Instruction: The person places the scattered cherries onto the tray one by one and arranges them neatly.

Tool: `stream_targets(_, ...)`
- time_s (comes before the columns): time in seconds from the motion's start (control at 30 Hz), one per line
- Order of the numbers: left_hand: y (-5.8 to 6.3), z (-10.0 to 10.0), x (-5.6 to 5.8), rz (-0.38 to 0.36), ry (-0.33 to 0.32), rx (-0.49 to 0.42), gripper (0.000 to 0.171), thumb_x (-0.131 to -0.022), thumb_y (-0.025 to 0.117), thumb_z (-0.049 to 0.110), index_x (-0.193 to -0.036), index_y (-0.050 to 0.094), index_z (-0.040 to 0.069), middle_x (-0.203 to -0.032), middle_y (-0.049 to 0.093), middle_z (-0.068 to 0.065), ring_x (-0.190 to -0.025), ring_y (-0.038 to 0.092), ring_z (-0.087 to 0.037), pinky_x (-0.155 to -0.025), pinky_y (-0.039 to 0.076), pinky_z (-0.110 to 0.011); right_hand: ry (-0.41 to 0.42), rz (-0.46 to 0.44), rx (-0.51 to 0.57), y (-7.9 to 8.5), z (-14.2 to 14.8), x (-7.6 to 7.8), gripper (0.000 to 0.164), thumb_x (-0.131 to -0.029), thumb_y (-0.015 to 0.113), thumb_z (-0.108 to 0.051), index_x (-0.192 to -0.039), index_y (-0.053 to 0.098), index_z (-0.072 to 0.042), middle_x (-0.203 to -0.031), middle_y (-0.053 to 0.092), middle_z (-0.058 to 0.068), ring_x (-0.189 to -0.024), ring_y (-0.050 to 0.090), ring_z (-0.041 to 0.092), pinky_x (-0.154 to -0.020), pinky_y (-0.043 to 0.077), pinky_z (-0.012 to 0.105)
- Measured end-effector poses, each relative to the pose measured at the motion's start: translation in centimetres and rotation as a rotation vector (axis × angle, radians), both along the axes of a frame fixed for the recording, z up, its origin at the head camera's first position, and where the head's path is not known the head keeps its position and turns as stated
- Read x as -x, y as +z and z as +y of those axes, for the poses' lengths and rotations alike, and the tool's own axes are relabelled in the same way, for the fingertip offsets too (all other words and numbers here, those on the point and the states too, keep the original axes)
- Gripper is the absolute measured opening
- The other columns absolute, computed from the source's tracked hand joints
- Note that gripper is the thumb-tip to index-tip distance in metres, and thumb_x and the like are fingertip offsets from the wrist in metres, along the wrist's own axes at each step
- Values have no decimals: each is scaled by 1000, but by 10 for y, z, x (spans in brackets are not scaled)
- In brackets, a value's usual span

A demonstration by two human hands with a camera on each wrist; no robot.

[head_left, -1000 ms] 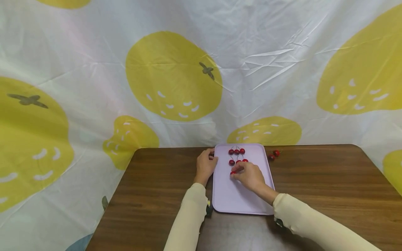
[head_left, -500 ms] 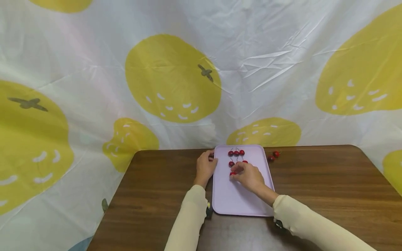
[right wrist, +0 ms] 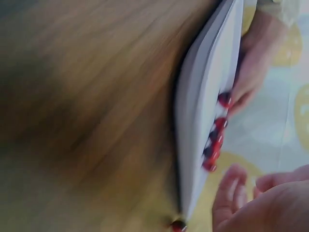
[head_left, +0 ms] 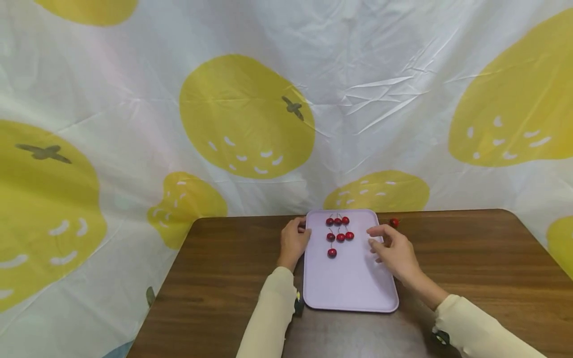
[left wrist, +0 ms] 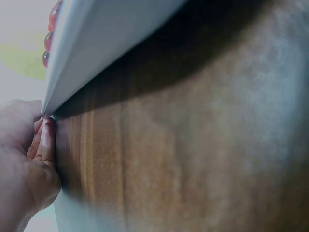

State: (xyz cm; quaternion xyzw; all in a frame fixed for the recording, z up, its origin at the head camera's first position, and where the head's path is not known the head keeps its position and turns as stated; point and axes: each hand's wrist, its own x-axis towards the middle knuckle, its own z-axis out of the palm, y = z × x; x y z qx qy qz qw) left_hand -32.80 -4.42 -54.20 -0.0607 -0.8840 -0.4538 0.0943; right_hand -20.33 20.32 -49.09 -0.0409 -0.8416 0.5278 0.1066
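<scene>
My left hand (head_left: 294, 242) pinches the left rim of a pale lilac tray (head_left: 344, 288); the left wrist view has the thumb above the rim and fingers (left wrist: 48, 137) at its underside. On the tray lie red cherries with thin stems: three in the back row (head_left: 337, 221), three in the middle row (head_left: 340, 237), and a single cherry (head_left: 332, 253) in front at the left. Over the tray's right edge hovers my right hand (head_left: 396, 253), thumb and fingers apart, nothing between them. Behind it, a loose cherry (head_left: 394, 222) rests on the table.
The brown wooden table (head_left: 470, 258) extends on both sides of the tray. A white curtain (head_left: 358, 124) printed with yellow fruit hangs right behind the table's back edge.
My right hand has let go of the front cherry on the tray and moved right to the tray's edge. It covers one of the two loose cherries' spots. The left hand stays put.
</scene>
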Motion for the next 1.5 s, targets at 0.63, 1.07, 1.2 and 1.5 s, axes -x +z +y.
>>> stream_targets(0.63,-4,-3,0,-5,14,-23,33,-96,74,10,-129,73,6,-109,73,-12,-95,71,-23,-83,62,-38,-113,-54,595,-31,62,33,34,-101,67,-5,-135,67,-8,-107,74,-26,-96,65,-4,-66,63,24)
stream_targets(1.07,0,2,-4,-16,16,-8,33,-97,74,10,-130,73,7,-111,73,-13,-96,71,-23,-86,62,-40,-247,-106,370,-39,58,41,47,-97,77,-16,-140,64,-2,-101,75,-26,-85,65,-11,-62,62,24)
stream_targets(1.2,0,3,-3,1,10,-2,34,-96,74,8,-129,73,5,-110,73,-14,-96,72,-24,-85,62,-40,-267,-119,322,-40,57,43,46,-96,78,-16,-138,67,-4,-106,78,-19,-81,65,-12,-62,62,23)
stream_targets(1.5,1,2,-2,19,8,-6,34,-95,75,8,-129,73,5,-108,73,-13,-94,72,-23,-84,62,-38,-304,-157,213,-34,50,46,40,-95,79,-16,-133,72,-6,-135,72,16,-66,66,-4,-60,60,20)
